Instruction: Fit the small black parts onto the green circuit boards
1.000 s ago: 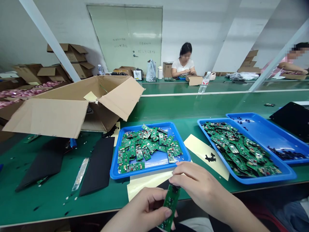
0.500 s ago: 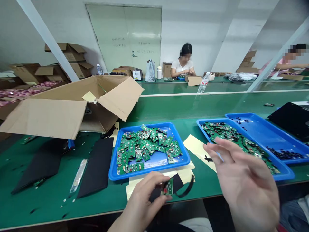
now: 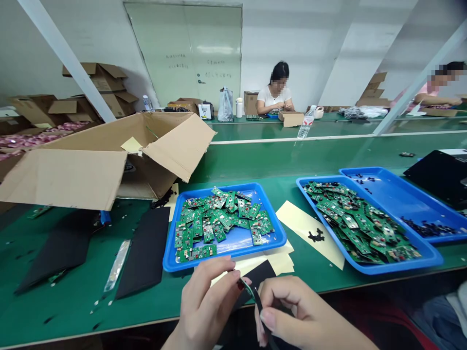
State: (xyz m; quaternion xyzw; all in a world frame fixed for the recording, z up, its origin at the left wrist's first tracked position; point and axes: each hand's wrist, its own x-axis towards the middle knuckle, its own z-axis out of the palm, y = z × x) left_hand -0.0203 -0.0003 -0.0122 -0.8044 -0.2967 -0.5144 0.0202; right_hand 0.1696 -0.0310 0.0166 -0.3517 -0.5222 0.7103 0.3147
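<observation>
My left hand (image 3: 206,299) grips a small green circuit board (image 3: 247,288) by its edges, tilted so that mostly its thin side shows. My right hand (image 3: 297,311) is closed on a narrow, curved black strip (image 3: 258,302), whose upper end meets the board's edge; I cannot make out its exact kind. Beneath the hands, a black sheet (image 3: 260,277) lies over pale yellow paper (image 3: 286,260) at the table's front edge. Just beyond stands a blue tray (image 3: 228,252) of loose green boards (image 3: 219,218).
To the right are a second blue tray (image 3: 404,266) heaped with boards and another blue tray (image 3: 394,194) with small black parts. More black parts (image 3: 315,235) lie on yellow paper. An open carton (image 3: 65,175) and black sheets (image 3: 144,253) stand left. Two people sit across the tables.
My right hand has come down and left from above the right tray and closed on the black strip. The board in my left hand has turned edge-on.
</observation>
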